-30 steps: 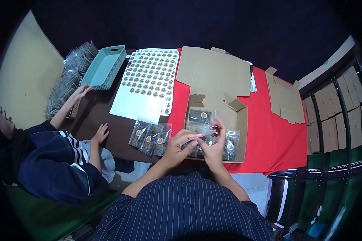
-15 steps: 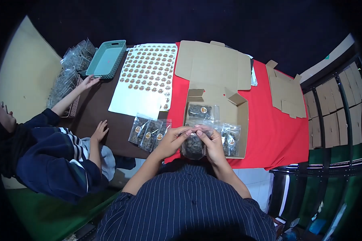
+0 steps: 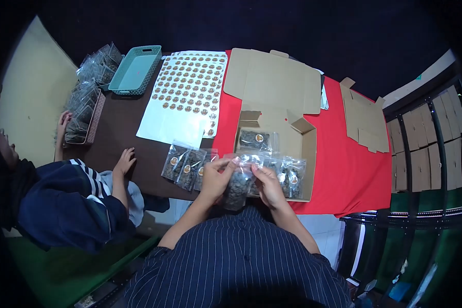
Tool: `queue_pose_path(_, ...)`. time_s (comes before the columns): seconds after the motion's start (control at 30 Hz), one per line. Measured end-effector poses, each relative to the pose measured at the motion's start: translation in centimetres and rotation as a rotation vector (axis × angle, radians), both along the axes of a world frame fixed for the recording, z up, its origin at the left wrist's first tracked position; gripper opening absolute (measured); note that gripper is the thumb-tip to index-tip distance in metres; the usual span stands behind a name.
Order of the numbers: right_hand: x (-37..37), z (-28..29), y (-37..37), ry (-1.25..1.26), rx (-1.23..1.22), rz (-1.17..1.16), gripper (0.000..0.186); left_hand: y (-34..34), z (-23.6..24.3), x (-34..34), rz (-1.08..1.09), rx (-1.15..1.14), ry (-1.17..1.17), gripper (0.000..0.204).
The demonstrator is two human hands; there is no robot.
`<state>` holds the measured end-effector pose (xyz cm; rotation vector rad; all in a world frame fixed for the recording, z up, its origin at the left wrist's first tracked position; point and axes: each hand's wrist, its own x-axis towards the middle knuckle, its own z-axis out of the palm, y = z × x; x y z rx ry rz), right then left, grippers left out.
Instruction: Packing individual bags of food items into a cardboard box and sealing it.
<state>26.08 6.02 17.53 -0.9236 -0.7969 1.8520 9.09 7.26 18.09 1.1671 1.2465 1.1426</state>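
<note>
Between my two hands hangs a clear zip bag point(image 3: 237, 190) filled with dark pieces, held upright by its top edge. My left hand point(image 3: 216, 178) pinches the top's left side, and my right hand point(image 3: 268, 186) pinches the right side. Just beyond, an open cardboard box point(image 3: 309, 154) holds several similar bags, among them a bag with a round sticker point(image 3: 255, 139) at the back and another labelled bag point(image 3: 294, 177) at the right. Left of my hands, labelled bags point(image 3: 186, 167) lie overlapping on the dark cloth.
Sticker sheets point(image 3: 187, 92) lie behind the loose bags. A green tray point(image 3: 136, 72) and a pink basket point(image 3: 93, 120) with unlabelled bags stand far left, beside a seated co-worker point(image 3: 72, 205). A flat carton point(image 3: 365, 120) rests on the red cloth point(image 3: 339, 174); shelved boxes point(image 3: 426, 138) stand right.
My hands have shifted slightly left and down with the bag, their thumbs a little further apart. The co-worker's far hand has moved from the green tray to the bags in the pink basket.
</note>
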Motion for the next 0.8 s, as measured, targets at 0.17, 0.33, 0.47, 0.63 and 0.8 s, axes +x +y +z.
queue_pose_path(0.17,-0.9,0.7,-0.5,-0.050,-0.040,-0.070,0.032,0.1,0.4,-0.3,0.035,-0.072,-0.118,0.023)
queue_pose_path(0.33,-0.9,0.2,-0.8,-0.161,0.032,-0.028,0.036,0.4,-0.3,-0.9,0.071,-0.057,-0.144,0.017)
queue_pose_path(0.47,-1.5,1.9,-0.9,-0.114,0.105,0.038,0.038,0.1,-0.3,-0.9,0.090,-0.028,-0.193,0.014)
queue_pose_path(0.63,-1.3,1.7,-1.1,-0.136,0.156,0.071,0.039,0.4,-2.4,-1.2,0.086,-0.004,-0.264,0.013)
queue_pose_path(0.8,-1.4,1.6,-1.1,-0.154,0.168,0.072,0.039,0.9,-1.0,-1.1,0.033,-0.043,-0.465,0.025)
